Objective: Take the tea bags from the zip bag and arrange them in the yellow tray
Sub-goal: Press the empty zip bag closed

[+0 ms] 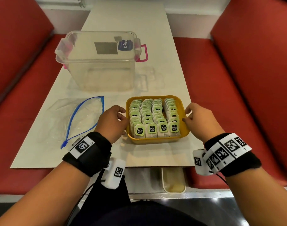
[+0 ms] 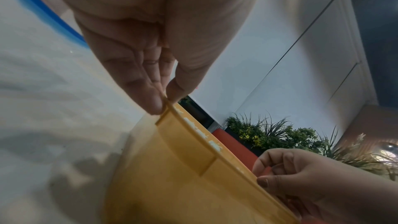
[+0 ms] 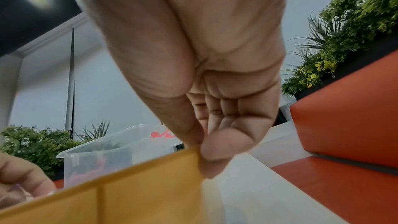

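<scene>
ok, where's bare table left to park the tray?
Bare table between yellow tray and near edge; more beyond the clear box. Crowded left: zip bag beside left hand. Right hand overhangs the table's right edge.

Café-like booth, red padded benches (image 1: 247,82), narrow table (image 1: 123,22), planter greenery (image 3: 355,23)

The tray (image 1: 157,141) is smooth yellow plastic with a matt look; the tea bags (image 1: 153,118) are pale paper with glossy green tags. The zip bag (image 1: 77,118) is thin, crinkled clear plastic, the box (image 1: 98,62) stiff clear plastic, and the worktop (image 1: 131,26) smooth and pale.
</scene>
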`<state>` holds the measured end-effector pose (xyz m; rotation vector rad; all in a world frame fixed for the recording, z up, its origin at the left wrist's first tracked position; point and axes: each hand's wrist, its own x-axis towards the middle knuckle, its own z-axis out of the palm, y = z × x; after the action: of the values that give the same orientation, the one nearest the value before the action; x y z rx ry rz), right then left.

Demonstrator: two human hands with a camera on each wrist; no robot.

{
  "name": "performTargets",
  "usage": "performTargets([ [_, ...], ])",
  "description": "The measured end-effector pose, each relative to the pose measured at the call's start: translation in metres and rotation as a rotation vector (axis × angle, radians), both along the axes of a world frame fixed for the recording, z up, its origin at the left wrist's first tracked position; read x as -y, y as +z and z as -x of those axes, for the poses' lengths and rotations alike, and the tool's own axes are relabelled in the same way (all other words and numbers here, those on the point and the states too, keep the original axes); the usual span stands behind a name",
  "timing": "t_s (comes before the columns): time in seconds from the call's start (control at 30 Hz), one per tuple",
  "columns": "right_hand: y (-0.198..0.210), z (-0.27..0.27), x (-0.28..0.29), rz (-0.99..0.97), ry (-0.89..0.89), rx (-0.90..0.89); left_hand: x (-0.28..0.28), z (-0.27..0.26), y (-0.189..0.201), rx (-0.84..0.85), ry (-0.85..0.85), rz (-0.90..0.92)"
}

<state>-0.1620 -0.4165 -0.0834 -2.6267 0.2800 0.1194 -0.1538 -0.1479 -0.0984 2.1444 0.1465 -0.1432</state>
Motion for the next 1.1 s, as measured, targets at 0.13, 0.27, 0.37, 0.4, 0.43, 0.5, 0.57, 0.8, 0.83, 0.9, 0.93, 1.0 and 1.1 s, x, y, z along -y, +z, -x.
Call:
performTargets([
  [0.13, 0.003, 0.002, -0.003, -0.027, -0.016, 0.027, 0.003, -0.003, 0.001, 0.025, 0.019, -0.034],
  [0.27, 0.008, 0.003, -0.005, -0.028, -0.019, 0.010, 0.004, -0.003, 0.009, 0.027, 0.010, -0.108],
  [0.37, 0.019, 0.007, -0.009, 0.045, 0.010, 0.041, -0.004, 0.008, 0.027, 0.164, -0.036, -0.271],
  [0.4, 0.024, 0.010, -0.010, 0.057, 0.024, 0.074, -0.009, 0.017, 0.036, 0.244, -0.050, -0.297],
  [0.43, 0.031, 0.011, -0.014, 0.053, 0.045, 0.115, -0.017, 0.026, 0.046, 0.337, -0.060, -0.316],
  [0.5, 0.047, 0.015, -0.027, 0.024, 0.118, 0.196, -0.042, 0.043, 0.059, 0.465, -0.097, -0.378],
  [0.57, 0.061, 0.017, -0.046, -0.018, 0.200, 0.259, -0.071, 0.059, 0.062, 0.457, -0.114, -0.473],
  [0.8, 0.087, 0.021, -0.133, -0.158, 0.472, 0.308, -0.147, 0.100, 0.015, 0.277, 0.024, -0.629],
  [0.83, 0.087, 0.021, -0.145, -0.170, 0.500, 0.305, -0.152, 0.100, 0.006, 0.286, 0.041, -0.595],
  [0.9, 0.086, 0.021, -0.170, -0.191, 0.570, 0.303, -0.159, 0.099, -0.005, 0.322, 0.060, -0.542],
  [0.93, 0.085, 0.022, -0.182, -0.203, 0.616, 0.307, -0.162, 0.098, -0.007, 0.346, 0.058, -0.537],
  [1.0, 0.081, 0.024, -0.204, -0.221, 0.720, 0.303, -0.166, 0.095, -0.004, 0.380, 0.063, -0.519],
  [1.1, 0.073, 0.024, -0.237, -0.193, 0.850, 0.248, -0.175, 0.091, 0.005, 0.395, 0.050, -0.420],
])
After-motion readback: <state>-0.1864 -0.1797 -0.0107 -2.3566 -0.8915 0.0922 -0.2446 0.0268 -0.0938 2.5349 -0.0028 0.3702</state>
